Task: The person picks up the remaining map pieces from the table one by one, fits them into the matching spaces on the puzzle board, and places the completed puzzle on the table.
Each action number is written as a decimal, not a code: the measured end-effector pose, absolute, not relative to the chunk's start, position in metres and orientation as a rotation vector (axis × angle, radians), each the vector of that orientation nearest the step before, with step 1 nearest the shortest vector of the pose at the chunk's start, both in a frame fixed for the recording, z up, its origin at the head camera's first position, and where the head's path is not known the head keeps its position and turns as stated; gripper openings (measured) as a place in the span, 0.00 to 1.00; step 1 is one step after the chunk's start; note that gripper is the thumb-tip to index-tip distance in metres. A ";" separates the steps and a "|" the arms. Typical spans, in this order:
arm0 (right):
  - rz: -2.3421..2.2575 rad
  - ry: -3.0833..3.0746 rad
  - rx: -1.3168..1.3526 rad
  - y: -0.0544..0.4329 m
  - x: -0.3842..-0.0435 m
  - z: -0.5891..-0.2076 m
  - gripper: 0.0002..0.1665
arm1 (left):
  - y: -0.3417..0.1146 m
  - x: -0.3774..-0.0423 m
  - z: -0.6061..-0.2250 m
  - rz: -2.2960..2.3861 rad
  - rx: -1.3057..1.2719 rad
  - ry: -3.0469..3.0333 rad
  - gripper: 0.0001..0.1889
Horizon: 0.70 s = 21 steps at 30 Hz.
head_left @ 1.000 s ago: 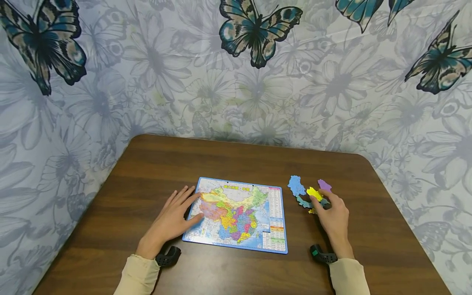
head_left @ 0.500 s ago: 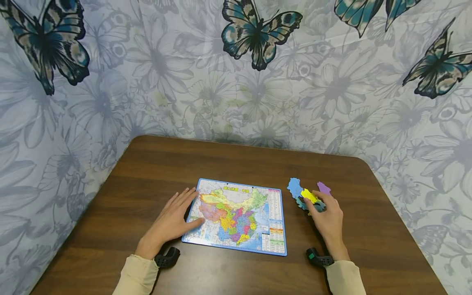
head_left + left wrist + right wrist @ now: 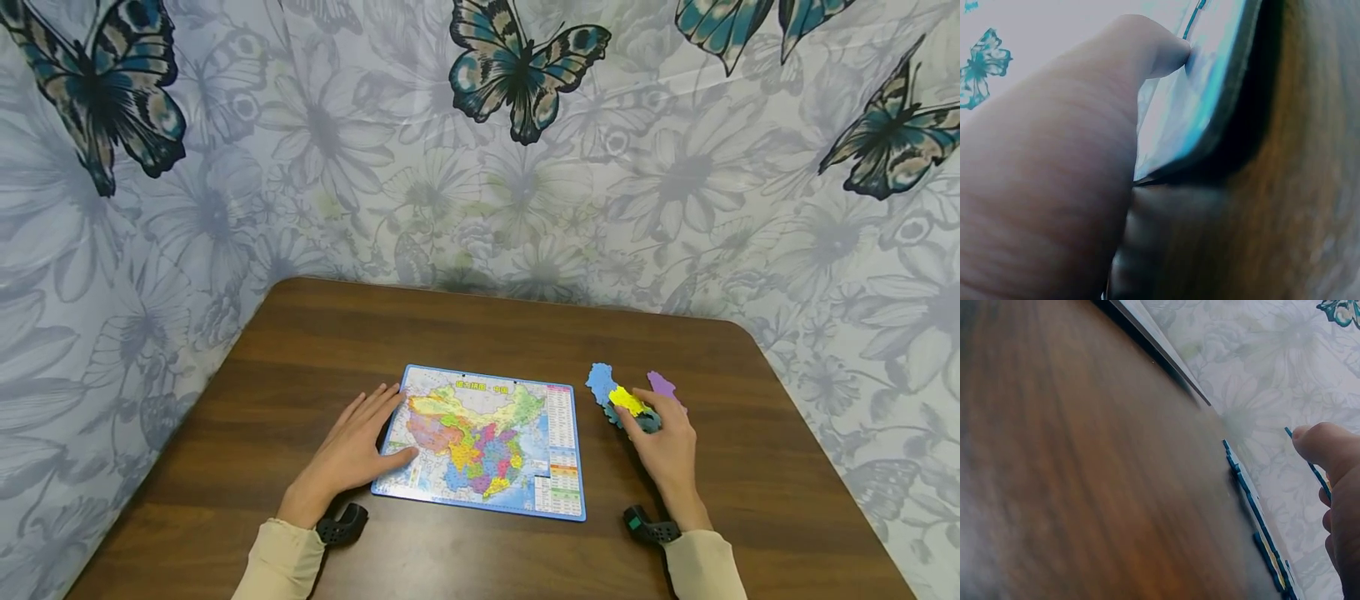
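Note:
My right hand pinches a yellow puzzle piece between thumb and fingers. In the right wrist view that piece shows edge-on, raised over other pieces lying on the table. Beneath it in the head view are a blue piece and a teal piece, partly covered. Fingers spread, my left hand rests at the left edge of a map puzzle board. The left wrist view has the thumb pressing on the board's corner area.
Beyond the right hand lies a purple piece. The brown wooden table carries everything, its far edge close to a wall covering printed with flowers and butterflies. Each wrist wears a black band.
The right hand has shifted slightly left with the yellow piece, which now overlaps the blue piece's lower end. The left hand and board have stayed put.

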State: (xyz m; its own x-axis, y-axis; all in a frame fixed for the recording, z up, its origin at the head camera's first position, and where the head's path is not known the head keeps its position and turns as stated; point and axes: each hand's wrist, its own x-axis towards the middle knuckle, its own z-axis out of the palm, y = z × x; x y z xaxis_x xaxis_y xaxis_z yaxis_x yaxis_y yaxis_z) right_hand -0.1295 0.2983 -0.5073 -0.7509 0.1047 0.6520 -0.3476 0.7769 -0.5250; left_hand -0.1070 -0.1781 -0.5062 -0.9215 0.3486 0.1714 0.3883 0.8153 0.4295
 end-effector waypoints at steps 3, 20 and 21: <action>0.840 -2.266 0.200 0.298 -0.129 -0.507 0.25 | -0.178 -0.106 -0.506 -0.734 -0.577 -2.924 0.49; 0.844 -2.272 0.249 0.294 -0.126 -0.503 0.25 | -0.178 -0.107 -0.508 -0.726 -0.572 -2.963 0.49; 0.846 -2.269 0.250 0.294 -0.126 -0.503 0.25 | -0.177 -0.107 -0.508 -0.724 -0.573 -2.962 0.49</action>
State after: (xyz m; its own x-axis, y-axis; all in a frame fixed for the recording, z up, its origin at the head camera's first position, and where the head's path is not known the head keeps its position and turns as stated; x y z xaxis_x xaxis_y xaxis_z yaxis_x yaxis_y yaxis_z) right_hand -0.1264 0.2939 -0.5032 -0.7416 0.0577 0.6684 -0.3941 0.7688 -0.5037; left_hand -0.1068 -0.1774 -0.5079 -0.9311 0.3432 0.1238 0.3616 0.8229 0.4382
